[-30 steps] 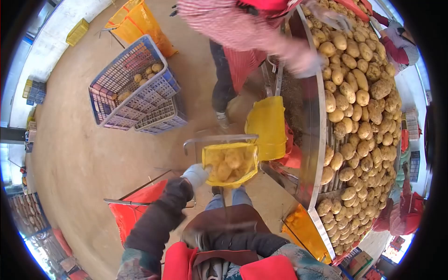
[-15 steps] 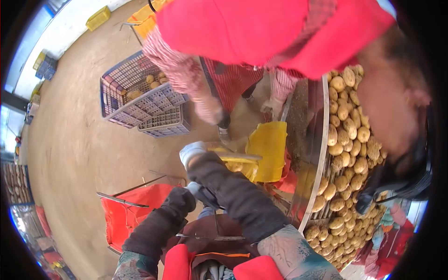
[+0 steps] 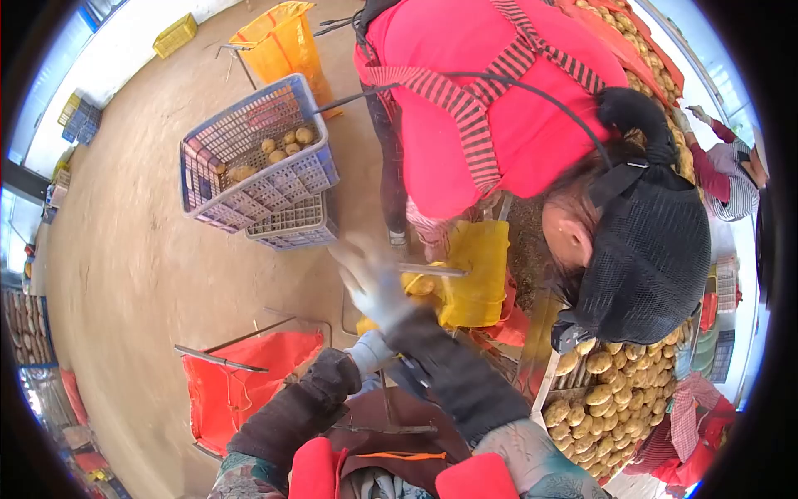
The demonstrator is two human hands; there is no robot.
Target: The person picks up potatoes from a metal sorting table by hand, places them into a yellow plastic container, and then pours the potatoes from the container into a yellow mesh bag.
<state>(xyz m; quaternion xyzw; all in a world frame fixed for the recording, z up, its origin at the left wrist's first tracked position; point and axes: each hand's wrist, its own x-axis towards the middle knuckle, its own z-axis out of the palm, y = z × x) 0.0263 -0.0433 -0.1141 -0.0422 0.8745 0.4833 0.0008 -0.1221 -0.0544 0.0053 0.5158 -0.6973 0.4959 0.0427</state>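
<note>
My right hand (image 3: pixel 376 287) in a pale glove reaches out over the near side of a yellow bag (image 3: pixel 478 287), its fingers stretched and smeared by motion; I see nothing in it. My left hand (image 3: pixel 371 353), also gloved, is just below, beside my right wrist; its fingers are hidden. A metal bar (image 3: pixel 432 270) crosses the mouth of the yellow bag. Several potatoes (image 3: pixel 420 285) show inside that bag. To the left of my hands a red bag (image 3: pixel 241 374) hangs on a metal frame.
A person in a pink top (image 3: pixel 499 100) and black cap (image 3: pixel 644 249) bends over the yellow bag. Potatoes (image 3: pixel 611 399) cover a sorting table at right. Stacked blue crates (image 3: pixel 266 187), the top one holding potatoes, and an orange bag (image 3: pixel 283 46) stand ahead. Other people work at far right.
The person opposite has bent down and shifted right, uncovering the orange bag. My right hand has moved forward and its fingers have spread. My left hand has shifted slightly right.
</note>
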